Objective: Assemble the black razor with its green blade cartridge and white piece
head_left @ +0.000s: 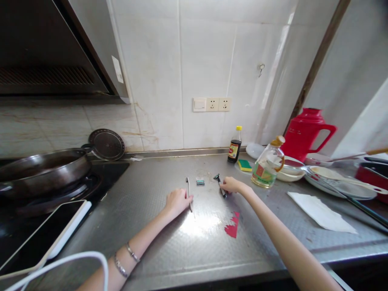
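My left hand point(178, 200) is closed, thumb and fingers pinching a slim pale toothbrush point(189, 189) that points away from me, its small head at the far end. My right hand point(232, 185) is closed on the handle of a dark razor point(220, 185), whose head points toward the wall. Between the two lies a small razor blade cartridge point(200, 182) with teal strips, touched by neither hand. A ragged piece of red material point(233, 225) rests on the steel counter point(145, 242), nearer to me than my right hand.
On the left, a steel pan point(45, 171) stands on the black stove near a phone point(45, 238) and a white cable point(91, 254). To the right are a sauce bottle point(234, 147), a sponge point(244, 165), an oil bottle point(266, 165), bowls point(289, 174), a red thermos point(304, 135) and a white napkin point(321, 212).
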The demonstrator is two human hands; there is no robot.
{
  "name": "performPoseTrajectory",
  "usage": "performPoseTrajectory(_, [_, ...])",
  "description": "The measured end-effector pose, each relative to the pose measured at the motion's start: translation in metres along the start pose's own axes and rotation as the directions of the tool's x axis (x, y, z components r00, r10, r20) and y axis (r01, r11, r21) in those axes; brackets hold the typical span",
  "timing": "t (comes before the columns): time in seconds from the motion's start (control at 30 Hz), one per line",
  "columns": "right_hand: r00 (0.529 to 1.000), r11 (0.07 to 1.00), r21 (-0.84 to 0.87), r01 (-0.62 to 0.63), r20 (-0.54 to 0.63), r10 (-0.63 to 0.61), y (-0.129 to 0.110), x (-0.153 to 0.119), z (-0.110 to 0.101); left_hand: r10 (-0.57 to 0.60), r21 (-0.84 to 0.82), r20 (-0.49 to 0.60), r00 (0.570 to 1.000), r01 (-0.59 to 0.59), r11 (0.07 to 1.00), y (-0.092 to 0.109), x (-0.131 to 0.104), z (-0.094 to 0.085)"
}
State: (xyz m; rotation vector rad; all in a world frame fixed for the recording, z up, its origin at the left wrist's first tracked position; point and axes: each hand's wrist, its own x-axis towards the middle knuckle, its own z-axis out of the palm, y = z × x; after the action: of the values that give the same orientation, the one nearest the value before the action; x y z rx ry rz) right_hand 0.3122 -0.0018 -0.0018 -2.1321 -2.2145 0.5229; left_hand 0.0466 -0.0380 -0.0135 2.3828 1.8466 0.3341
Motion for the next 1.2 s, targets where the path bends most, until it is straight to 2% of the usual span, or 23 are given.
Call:
performPoseTrajectory(0.3, [0.988,0.997,-0.057,0.043,-0.148,-0.051,-0.003,-0.01,-0.008,0.003,0.057,0.052,0.999,-0.006,0.998,0.004,0.01,0.002])
performPoseTrajectory(0.5, [0.97,0.989,-0.046,0.142,-0.193,-0.148,-0.028,-0.024,-0.009,0.003,0.066,0.068,0.998,-0.008,0.998,0.006,0.013,0.003])
performPoseTrajectory(0.57, [0.966,0.981,0.016,0.193,-0.18,-0.187,-0.04,-0.028,-0.006,0.008,0.069,0.055,0.998,-0.012,0.998,0.009,0.013,0.0])
performPoseTrajectory(0.67, [0.967,0.941,0.237,0.243,-0.139,-0.215,-0.058,-0.03,0.0,0.033,0.075,0.004,0.999,-0.033,0.997,0.019,0.01,-0.006])
performPoseTrajectory(0.73, [0.966,0.908,0.342,0.243,-0.165,-0.197,-0.068,-0.03,0.005,0.06,0.074,-0.025,0.998,-0.058,0.996,0.028,0.007,-0.011])
performPoseTrajectory(0.8, [0.958,0.895,0.37,0.249,-0.23,-0.171,-0.076,-0.029,0.009,0.107,0.065,-0.044,0.993,-0.104,0.992,0.039,0.004,-0.015])
performPoseTrajectory(1.03, [0.931,0.929,0.3,0.216,-0.349,-0.104,-0.083,-0.035,0.012,0.17,0.026,-0.057,0.984,-0.169,0.985,0.068,-0.004,-0.019])
performPoseTrajectory(1.2, [0.946,0.97,0.196,0.143,-0.314,-0.076,-0.069,-0.037,0.0,0.207,-0.023,-0.085,0.975,-0.21,0.977,0.073,-0.003,-0.017])
